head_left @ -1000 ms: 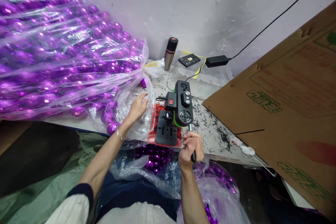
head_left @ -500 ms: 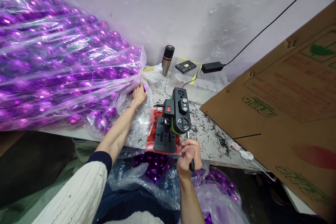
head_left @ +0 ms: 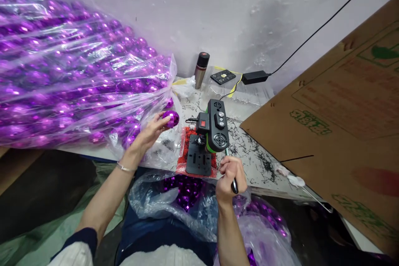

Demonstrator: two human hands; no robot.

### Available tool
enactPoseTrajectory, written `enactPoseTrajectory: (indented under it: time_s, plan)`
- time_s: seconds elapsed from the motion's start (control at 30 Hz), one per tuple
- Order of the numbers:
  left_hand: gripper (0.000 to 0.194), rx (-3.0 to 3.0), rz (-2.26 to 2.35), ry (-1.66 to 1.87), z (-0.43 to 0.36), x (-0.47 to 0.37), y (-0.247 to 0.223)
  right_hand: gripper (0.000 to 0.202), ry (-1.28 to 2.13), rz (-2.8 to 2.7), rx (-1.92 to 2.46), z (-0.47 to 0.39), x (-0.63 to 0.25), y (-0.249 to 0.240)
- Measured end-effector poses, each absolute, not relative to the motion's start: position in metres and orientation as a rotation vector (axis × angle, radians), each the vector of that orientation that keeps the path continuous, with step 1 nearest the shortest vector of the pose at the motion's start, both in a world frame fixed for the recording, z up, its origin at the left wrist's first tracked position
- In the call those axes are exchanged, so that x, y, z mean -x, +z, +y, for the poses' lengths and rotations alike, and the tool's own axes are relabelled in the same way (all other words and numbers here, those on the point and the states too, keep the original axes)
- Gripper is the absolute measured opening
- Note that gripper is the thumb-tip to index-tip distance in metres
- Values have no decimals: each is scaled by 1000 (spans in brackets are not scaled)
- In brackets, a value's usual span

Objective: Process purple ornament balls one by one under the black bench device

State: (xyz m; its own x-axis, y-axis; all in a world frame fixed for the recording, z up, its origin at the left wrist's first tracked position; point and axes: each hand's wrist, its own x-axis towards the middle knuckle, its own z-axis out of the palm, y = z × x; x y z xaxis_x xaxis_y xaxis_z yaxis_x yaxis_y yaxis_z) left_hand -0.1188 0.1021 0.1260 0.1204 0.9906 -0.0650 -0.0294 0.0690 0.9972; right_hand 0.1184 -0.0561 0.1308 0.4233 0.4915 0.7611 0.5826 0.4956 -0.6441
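Note:
A shiny purple faceted ball [head_left: 171,119] is between the fingertips of my left hand [head_left: 150,132], just in front of the gathered mouth of a big clear bag [head_left: 77,66] full of similar balls. My right hand [head_left: 230,178] is wrapped round the black-ended lever handle [head_left: 235,186] of a small black press-like machine [head_left: 217,124]. The machine's slotted base plate [head_left: 198,162] lies on a red mat [head_left: 183,149]. Nothing sits on the plate's front part.
Behind the machine are a flask [head_left: 201,70], a black phone-like object [head_left: 222,76] and a power adapter [head_left: 255,77]. Dark slivers litter the white tabletop [head_left: 249,174]. A large cardboard box [head_left: 336,133] leans in from the right. Open plastic bags with purple balls [head_left: 187,193] hang below the front edge.
My left hand has drawn back from the bag's mouth toward me and left, and a purple ball now shows in its fingers. My right hand stays on the handle. The view has shifted slightly.

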Motion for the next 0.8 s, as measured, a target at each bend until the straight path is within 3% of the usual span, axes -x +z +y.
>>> enactPoseTrajectory:
  time_s: [0.3, 0.53, 0.8]
  plan:
    - [59, -933, 898, 1074, -17, 42, 65, 46, -35, -1191, 1182, -52, -118, 161]
    - [58, -1242, 1104, 1150, -6, 14, 20, 40, -11, -1257, 1158, -56, -121, 159]
    - [59, -1685, 1240, 1103, 9, 12, 7, 39, -7, -1256, 1171, -59, -120, 155]
